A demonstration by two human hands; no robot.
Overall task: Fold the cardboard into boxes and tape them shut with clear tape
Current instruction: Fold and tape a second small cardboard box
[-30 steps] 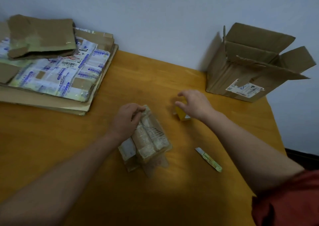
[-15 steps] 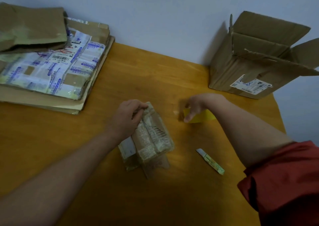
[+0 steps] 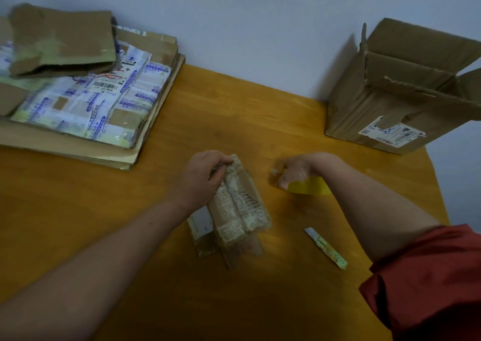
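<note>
A small brown cardboard box (image 3: 236,210), covered in old tape, stands on the wooden table (image 3: 260,122) near the middle. My left hand (image 3: 203,176) grips its upper far end. To the right, my right hand (image 3: 296,170) is closed on a yellow tape roll (image 3: 309,186), palm down, its wrist bent; most of the roll is hidden under the hand and forearm. A larger cardboard box (image 3: 390,101) with open flaps and a white shipping label sits at the far right corner against the wall.
A stack of flattened cardboard (image 3: 86,106) with printed tape and labels fills the far left of the table. A small utility knife (image 3: 326,248) with its blade out lies right of the small box. The table's right edge runs close to the large box.
My right hand has turned over on the yellow tape roll and shifted slightly right, exposing more of the yellow. The left hand stays on the small box.
</note>
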